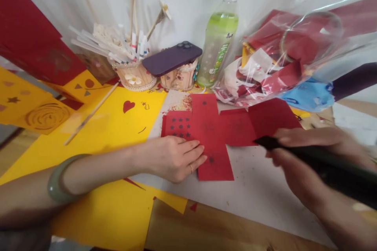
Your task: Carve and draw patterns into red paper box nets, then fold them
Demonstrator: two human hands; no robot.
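A cross-shaped red paper cut-out (210,119) lies flat on a whitish sheet (250,180). Its left flap carries rows of small dark stars, and dark marks show on its other panels. My left hand (181,157) presses on the paper, fingers stretched out over the lower left of the cross. In my right hand (306,168) is a long black tool (312,160) with a pointed tip, smeared by motion, its exact kind unclear. The tip is over or near the lower edge of the cross's right arm; I cannot tell whether it touches.
Yellow paper (97,219) covers the left side, with a thin stick (91,113) on it. A dark phone (173,58) rests across wooden pots (135,76) at the back. Beside them stand a green drink bottle (219,35) and a clear plastic bag (265,70) of paper scraps.
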